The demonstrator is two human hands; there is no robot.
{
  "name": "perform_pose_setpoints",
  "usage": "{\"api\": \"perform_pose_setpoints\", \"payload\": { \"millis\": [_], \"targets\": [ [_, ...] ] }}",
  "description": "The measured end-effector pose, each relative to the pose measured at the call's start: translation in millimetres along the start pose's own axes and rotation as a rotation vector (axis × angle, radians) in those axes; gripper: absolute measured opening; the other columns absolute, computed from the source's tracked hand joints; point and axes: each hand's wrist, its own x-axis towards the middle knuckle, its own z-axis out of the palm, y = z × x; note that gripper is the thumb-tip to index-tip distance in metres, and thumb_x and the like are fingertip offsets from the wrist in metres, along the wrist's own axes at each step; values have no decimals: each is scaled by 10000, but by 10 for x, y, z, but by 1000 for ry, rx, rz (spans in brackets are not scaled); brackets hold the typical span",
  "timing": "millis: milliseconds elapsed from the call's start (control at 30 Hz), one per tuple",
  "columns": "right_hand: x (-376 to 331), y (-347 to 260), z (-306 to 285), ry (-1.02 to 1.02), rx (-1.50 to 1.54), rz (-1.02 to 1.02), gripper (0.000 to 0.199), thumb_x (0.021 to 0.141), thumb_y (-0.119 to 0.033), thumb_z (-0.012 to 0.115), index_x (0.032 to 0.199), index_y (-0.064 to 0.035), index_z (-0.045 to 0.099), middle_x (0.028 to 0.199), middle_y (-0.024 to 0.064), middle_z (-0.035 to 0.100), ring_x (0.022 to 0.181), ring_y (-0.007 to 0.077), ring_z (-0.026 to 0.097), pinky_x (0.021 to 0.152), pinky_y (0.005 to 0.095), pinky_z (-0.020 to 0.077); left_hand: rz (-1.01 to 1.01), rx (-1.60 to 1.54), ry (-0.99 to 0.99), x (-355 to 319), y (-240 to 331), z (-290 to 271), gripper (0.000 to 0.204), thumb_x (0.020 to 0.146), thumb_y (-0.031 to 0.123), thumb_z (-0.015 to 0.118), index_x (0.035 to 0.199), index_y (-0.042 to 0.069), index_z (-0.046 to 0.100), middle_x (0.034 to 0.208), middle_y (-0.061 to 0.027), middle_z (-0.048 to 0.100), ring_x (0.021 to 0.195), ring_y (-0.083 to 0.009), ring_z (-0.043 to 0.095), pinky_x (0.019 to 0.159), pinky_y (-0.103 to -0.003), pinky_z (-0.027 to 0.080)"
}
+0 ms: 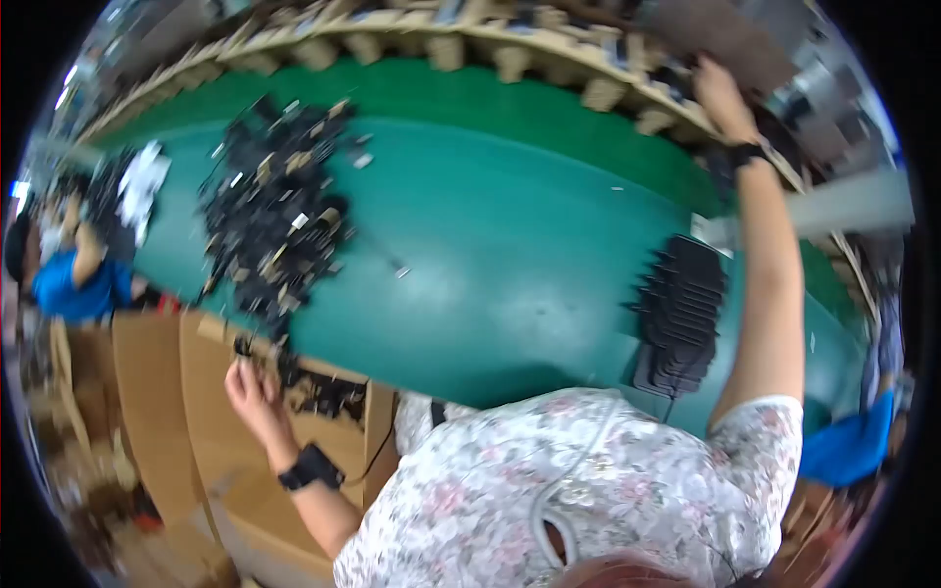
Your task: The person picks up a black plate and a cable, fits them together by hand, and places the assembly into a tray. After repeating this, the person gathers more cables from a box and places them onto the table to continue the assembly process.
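1. The left hand point(257, 397) hangs over the open cardboard box point(221, 412) at the worktop's near edge, toward its left corner. Its grip is narrow, the fingertips drawn close at a small black piece point(243, 346); blur hides whether they pinch it.
2. The right hand point(718, 93) stretches past the far edge of the worktop, toward its right corner, to a row of cardboard trays point(446, 51). The fingertips blend into dark contents there, so I cannot tell whether the grip is wide, narrow or holding something.
3. On the left part of the green worktop point(470, 235) lies a tangled heap of black cabled parts point(274, 206) with tan and white bits, spilling over the near edge toward the box.
4. More black parts point(333, 395) lie inside the box.
5. A lone small connector point(401, 271) sits just right of the heap, well in from the near edge.
6. Near the worktop's right end, flat black rectangular pieces point(686, 294) overlap in a row beside the right forearm.
7. At the left end, a co-worker in a blue shirt point(74, 284) stands near a white sheet-like bundle point(144, 188).
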Motion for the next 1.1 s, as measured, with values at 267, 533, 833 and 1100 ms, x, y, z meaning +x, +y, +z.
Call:
{"api": "perform_pose_setpoints", "payload": {
  "millis": [267, 533, 833, 1100],
  "targets": [
    [-240, -630, -483, 225, -80, -122, 298, 860, -100, 470, 1152, -89, 528, 1166, 138, 519, 1050, 332, 509, 862, 382, 433, 28, -227, -60, 94, -4, 120, 123, 895, 110, 545, 983, 47, 487, 694, -14, 469, 490, -77, 370, 446, -210, 309],
    [-396, -1652, -676, 85, 278, -281, 261, 880, -40, 462, 1134, -47, 520, 1178, 124, 510, 1113, 298, 484, 922, 364, 396, 8, -403, 15, 279, -497, -250, 112, 894, 121, 552, 959, 49, 495, 714, -29, 504, 507, -91, 406, 460, -218, 332],
    [-782, -3149, -1081, -163, 793, -399, 195, 844, 41, 453, 1007, -7, 550, 1032, 116, 554, 1009, 263, 524, 896, 319, 398, -99, -460, -189, 169, -463, -237, 136, 882, 116, 567, 957, 29, 495, 735, -61, 553, 538, -93, 479, 449, -215, 354],
    [-1774, -5508, -1416, -293, 1200, -968, 275, 732, -153, 654, 982, -63, 586, 975, 108, 592, 941, 277, 567, 828, 365, 451, 43, -387, -142, 243, -481, -147, 145, 875, 105, 574, 964, 31, 488, 728, -56, 556, 522, -94, 484, 431, -206, 352]
  ]
}}
